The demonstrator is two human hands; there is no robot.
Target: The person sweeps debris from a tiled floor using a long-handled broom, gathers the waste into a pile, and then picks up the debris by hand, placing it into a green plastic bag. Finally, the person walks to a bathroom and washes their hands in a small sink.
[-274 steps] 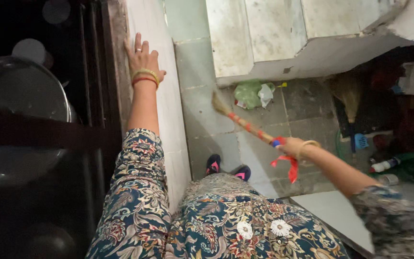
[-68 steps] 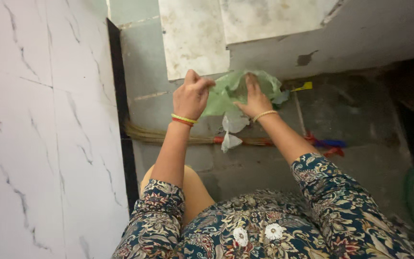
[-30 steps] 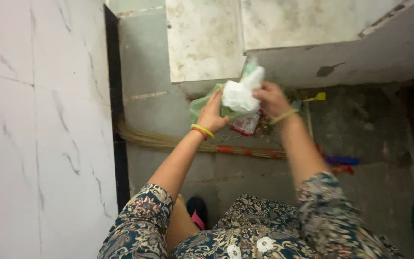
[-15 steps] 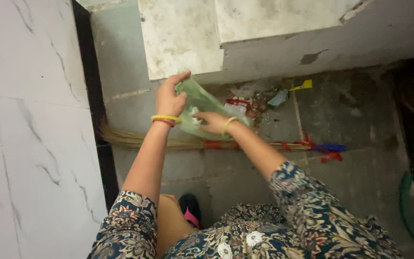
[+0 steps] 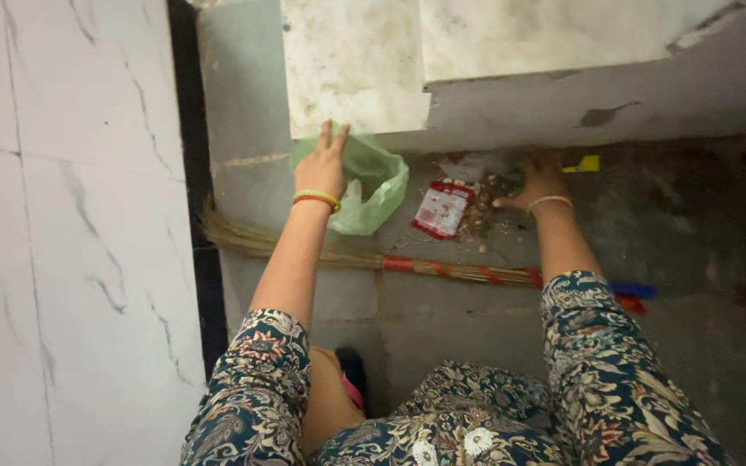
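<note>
Seen from above, the left hand (image 5: 325, 166) pinches open the green plastic bag (image 5: 371, 183) on the floor, while the right hand (image 5: 540, 179) has left the bag and now grasps loosely at litter beside a red-and-white wrapper (image 5: 442, 209).

head view: one camera, worn on the person's head | faces steeply down over both arms to the grey floor (image 5: 442, 319) | close range | white wall (image 5: 71, 259) at 9 o'clock, step (image 5: 477, 52) at 12 o'clock
</note>
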